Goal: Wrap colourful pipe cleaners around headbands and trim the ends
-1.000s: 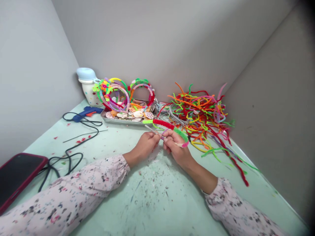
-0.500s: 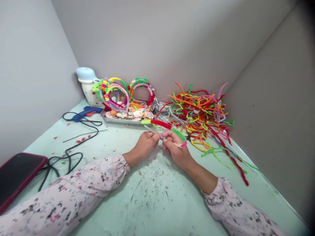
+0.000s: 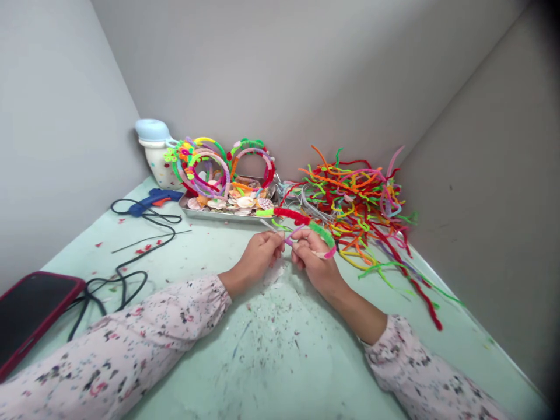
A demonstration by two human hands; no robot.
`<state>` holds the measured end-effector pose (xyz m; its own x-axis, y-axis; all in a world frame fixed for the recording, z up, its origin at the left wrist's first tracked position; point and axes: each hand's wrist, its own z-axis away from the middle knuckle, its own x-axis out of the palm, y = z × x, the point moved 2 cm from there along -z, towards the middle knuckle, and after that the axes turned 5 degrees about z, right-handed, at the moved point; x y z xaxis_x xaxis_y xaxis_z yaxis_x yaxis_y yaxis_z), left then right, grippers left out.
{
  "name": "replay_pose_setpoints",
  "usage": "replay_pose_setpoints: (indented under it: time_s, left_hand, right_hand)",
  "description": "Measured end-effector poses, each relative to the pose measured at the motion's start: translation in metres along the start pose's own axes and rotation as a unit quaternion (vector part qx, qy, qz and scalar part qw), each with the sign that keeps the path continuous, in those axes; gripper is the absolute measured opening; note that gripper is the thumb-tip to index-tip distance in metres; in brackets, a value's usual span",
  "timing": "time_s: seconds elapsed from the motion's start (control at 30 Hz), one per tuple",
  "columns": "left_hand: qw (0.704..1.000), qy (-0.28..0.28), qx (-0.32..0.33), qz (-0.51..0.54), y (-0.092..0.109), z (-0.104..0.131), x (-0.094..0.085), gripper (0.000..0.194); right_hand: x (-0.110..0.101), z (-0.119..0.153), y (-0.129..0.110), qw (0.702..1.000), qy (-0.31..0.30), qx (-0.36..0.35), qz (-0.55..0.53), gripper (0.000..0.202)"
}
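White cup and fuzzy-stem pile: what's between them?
Head view: the metal tray with shells and fuzzy hoops, then grey wire-like loops to its right.

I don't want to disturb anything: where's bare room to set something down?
The speckled table between the sleeves; also between the right sleeve and fuzzy stems. The back is crowded with tray, headbands and stems, the left with phone and cord, the middle with hands and held band.

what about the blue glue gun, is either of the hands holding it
No, the blue glue gun lies on the table left of the metal tray, apart from the left hand and right hand.
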<state>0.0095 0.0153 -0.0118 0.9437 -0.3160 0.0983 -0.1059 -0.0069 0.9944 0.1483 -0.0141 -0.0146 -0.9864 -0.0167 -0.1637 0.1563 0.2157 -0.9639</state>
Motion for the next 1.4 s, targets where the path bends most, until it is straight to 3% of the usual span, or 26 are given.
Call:
replay_pose_setpoints:
  time_s: [1.4]
  left_hand:
    - [0.999, 0.008, 0.038, -0.005, 0.0006, 0.0018, -0.0011, 0.037]
  right_hand:
    - [-0.0006, 0.0005, -0.0042, 0.999, 0.006, 0.031, 0.013, 0.02]
